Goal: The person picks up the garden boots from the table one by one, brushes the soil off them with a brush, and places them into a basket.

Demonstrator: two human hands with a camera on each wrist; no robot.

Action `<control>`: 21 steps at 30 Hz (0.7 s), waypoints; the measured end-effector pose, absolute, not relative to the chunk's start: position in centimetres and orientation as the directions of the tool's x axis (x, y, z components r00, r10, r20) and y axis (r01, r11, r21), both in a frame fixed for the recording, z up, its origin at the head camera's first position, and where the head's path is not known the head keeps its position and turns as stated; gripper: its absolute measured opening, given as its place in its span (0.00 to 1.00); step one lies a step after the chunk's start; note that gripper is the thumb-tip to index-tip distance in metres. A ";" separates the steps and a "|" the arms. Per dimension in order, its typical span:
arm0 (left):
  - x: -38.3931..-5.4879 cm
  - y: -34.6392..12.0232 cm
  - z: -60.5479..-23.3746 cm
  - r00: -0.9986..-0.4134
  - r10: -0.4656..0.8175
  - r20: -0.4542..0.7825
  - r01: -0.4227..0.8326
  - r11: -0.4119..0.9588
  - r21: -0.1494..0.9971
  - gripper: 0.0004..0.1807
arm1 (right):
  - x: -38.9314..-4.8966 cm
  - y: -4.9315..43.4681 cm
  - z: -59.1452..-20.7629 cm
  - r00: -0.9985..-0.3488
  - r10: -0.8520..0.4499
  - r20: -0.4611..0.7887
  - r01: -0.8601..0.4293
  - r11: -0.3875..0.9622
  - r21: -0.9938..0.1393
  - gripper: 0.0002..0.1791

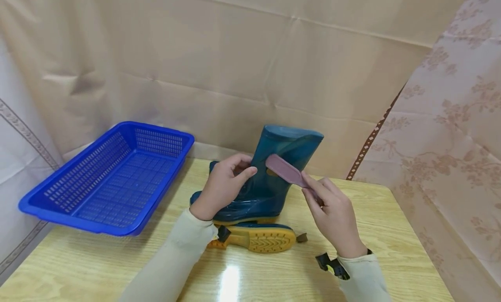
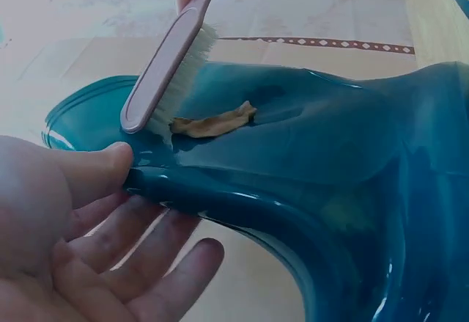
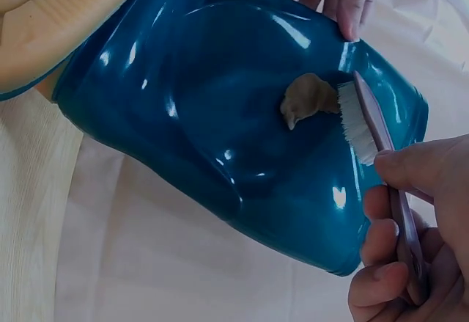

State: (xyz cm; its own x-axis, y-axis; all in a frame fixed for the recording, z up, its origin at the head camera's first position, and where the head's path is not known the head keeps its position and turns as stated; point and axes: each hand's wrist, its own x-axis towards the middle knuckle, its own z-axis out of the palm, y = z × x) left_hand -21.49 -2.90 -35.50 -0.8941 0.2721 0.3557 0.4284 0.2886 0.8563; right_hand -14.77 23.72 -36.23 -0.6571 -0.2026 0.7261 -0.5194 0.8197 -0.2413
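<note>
A glossy dark-teal rubber boot stands with its shaft leaning right and its toe toward the left. My left hand pinches the edge of the shaft, thumb on the near face and fingers behind. In my right hand is the handle of a mauve scrubbing brush, its head against the shaft. In the right wrist view, the white bristles meet the end of a crumpled brown scrap on the boot. The left wrist view shows that brown scrap beside the bristles too.
Another boot lies on its side in front, yellow sole toward me. A small brown piece sits by its toe on the wooden table. Dark blue footwear shows partly behind my left hand. At left is a blue plastic basket.
</note>
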 end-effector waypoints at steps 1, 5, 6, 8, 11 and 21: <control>-21.5 -2.9 -35.5 -0.897 0.276 0.345 0.420 0.292 0.859 0.11 | -14.8 23.7 -36.3 -0.662 -0.202 0.721 -0.514 0.823 -0.242 0.25; -21.4 -2.8 -35.7 -0.905 0.292 0.309 0.395 0.307 0.866 0.12 | -14.8 23.7 -36.4 -0.675 -0.203 0.710 -0.501 0.832 -0.239 0.25; -21.4 -2.7 -35.7 -0.907 0.293 0.304 0.391 0.315 0.865 0.12 | -14.7 23.7 -36.4 -0.676 -0.203 0.708 -0.499 0.833 -0.237 0.25; -21.4 -2.7 -35.7 -0.907 0.289 0.306 0.392 0.316 0.864 0.12 | -14.7 23.7 -36.3 -0.677 -0.203 0.708 -0.498 0.835 -0.236 0.25; -21.5 -2.7 -35.6 -0.901 0.243 0.359 0.421 0.295 0.858 0.11 | -14.7 23.6 -36.2 -0.683 -0.196 0.704 -0.497 0.831 -0.250 0.24; -21.3 -2.5 -35.3 -0.861 0.097 0.499 0.508 0.109 0.855 0.08 | -14.6 23.6 -35.8 -0.675 -0.164 0.719 -0.519 0.799 -0.304 0.24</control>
State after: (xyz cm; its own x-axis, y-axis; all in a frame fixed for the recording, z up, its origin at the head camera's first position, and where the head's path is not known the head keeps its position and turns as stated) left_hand -21.35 -2.47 -35.35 -0.8611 0.0966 0.4992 0.5077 0.1091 0.8546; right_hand -14.56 23.63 -35.85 -0.6748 -0.1643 0.7195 -0.5189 0.7989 -0.3043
